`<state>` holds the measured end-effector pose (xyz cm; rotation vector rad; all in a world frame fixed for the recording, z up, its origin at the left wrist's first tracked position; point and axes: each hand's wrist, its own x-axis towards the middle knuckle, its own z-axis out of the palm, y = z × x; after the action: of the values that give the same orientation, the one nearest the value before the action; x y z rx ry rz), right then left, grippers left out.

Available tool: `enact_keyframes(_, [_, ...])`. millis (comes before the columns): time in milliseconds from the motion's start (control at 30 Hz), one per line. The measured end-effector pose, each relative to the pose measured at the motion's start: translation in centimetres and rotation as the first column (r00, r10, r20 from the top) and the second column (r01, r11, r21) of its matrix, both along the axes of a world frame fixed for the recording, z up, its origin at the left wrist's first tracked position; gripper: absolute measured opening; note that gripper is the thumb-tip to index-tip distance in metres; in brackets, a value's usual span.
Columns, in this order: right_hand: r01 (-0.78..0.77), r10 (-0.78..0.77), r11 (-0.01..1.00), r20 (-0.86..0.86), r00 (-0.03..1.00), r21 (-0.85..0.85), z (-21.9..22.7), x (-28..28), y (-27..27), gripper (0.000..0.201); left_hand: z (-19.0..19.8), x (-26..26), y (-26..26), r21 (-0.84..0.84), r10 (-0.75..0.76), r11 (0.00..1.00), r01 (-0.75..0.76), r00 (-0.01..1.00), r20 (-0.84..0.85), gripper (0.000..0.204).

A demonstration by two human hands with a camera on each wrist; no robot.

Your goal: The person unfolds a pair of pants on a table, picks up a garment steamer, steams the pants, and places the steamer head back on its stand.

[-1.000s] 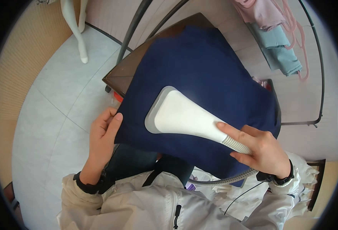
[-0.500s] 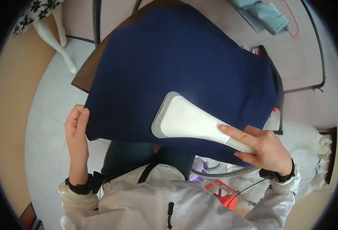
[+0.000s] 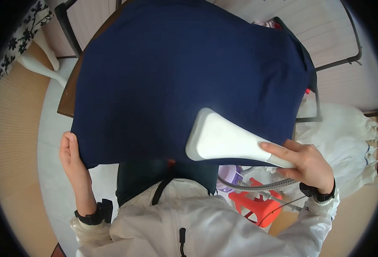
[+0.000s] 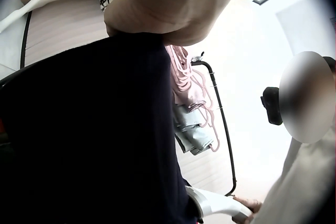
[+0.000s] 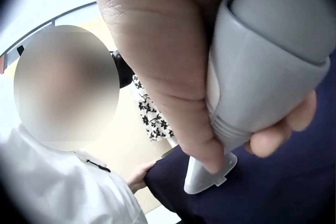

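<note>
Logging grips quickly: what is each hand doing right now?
Left hand: pinches the navy cloth at its corner.
Right hand: grips the steamer handle.

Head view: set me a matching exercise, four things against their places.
Things:
1. white garment steamer head
2. dark navy blue cloth
3. red plastic stool
4. black wrist strap

Places:
A. on the left forearm
B. spread over the brown board
C. in the right hand, pressed on the cloth
D. on the floor below the steamer hose

Pairs: 1-C, 2-B, 3-D, 4-A
</note>
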<state>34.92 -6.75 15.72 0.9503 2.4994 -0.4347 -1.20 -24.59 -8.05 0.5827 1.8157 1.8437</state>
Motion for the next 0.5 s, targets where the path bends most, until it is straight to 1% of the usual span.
enact_keyframes(33, [0.019, -0.020, 1.000, 0.030, 0.999, 0.007, 0.1, 0.5, 0.1, 0.083, -0.1, 0.1, 0.0, 0.011, 0.002, 1.000, -0.002, 1.000, 0.015, 0.024])
enact_keyframes(67, [0.019, -0.019, 1.000, 0.016, 1.000, 0.019, 0.3, 0.9, 0.2, 0.083, -0.2, 0.1, 0.0, 0.023, 0.002, 1.000, -0.002, 1.000, 0.027, 0.024])
enact_keyframes(100, [0.050, -0.051, 0.998, 0.040, 0.998, 0.034, 0.6, 1.3, 0.0, 0.083, -0.2, 0.0, 0.1, 0.035, -0.002, 0.999, 0.001, 1.000, 0.015, 0.024])
enact_keyframes(167, [0.110, -0.115, 0.991, 0.076, 0.990, 0.071, 1.4, 1.8, -0.2, 0.081, -0.1, 0.0, 0.1, 0.070, -0.018, 0.998, 0.009, 0.992, 0.126, 0.023])
enact_keyframes(200, [0.113, -0.118, 0.991, 0.065, 0.991, 0.078, 1.8, 1.9, -0.3, 0.081, -0.1, 0.0, 0.1, 0.078, -0.021, 0.997, 0.012, 0.993, 0.116, 0.023])
enact_keyframes(267, [0.075, -0.079, 0.990, 0.027, 0.997, 0.116, 2.5, 1.3, -0.2, 0.082, -0.3, 0.0, 0.2, 0.087, -0.065, 0.995, 0.050, 0.979, 0.191, 0.022])
enact_keyframes(300, [0.055, -0.062, 0.987, 0.040, 0.997, 0.148, 3.0, 0.4, -0.2, 0.081, 0.7, 0.4, 0.8, 0.076, -0.032, 0.997, 0.016, 0.977, 0.211, 0.023])
enact_keyframes(333, [0.042, -0.048, 0.987, 0.033, 0.998, 0.155, 3.4, -0.5, -0.1, 0.081, 1.0, 0.3, 0.8, 0.083, -0.019, 0.997, 0.002, 0.979, 0.205, 0.023])
enact_keyframes(400, [-0.021, 0.012, 0.983, 0.046, 0.999, 0.180, 4.1, -2.5, 0.4, 0.081, 0.8, -0.2, 0.8, 0.105, -0.115, 0.990, 0.095, 0.970, 0.216, 0.026])
enact_keyframes(433, [-0.051, 0.050, 0.982, 0.011, 0.999, 0.183, 4.2, -3.6, 0.7, 0.078, 0.6, -0.3, 1.1, 0.121, -0.088, 0.991, 0.060, 0.966, 0.242, 0.025])
enact_keyframes(467, [-0.062, 0.061, 0.980, 0.011, 0.998, 0.191, 4.4, -4.8, 1.1, 0.078, 0.8, -0.5, 1.1, 0.129, -0.079, 0.990, 0.048, 0.967, 0.241, 0.025])
enact_keyframes(500, [-0.085, 0.093, 0.979, -0.037, 0.995, 0.183, 4.2, -6.2, 1.3, 0.078, 0.9, -0.7, 1.1, 0.112, -0.091, 0.991, 0.068, 0.973, 0.212, 0.024])
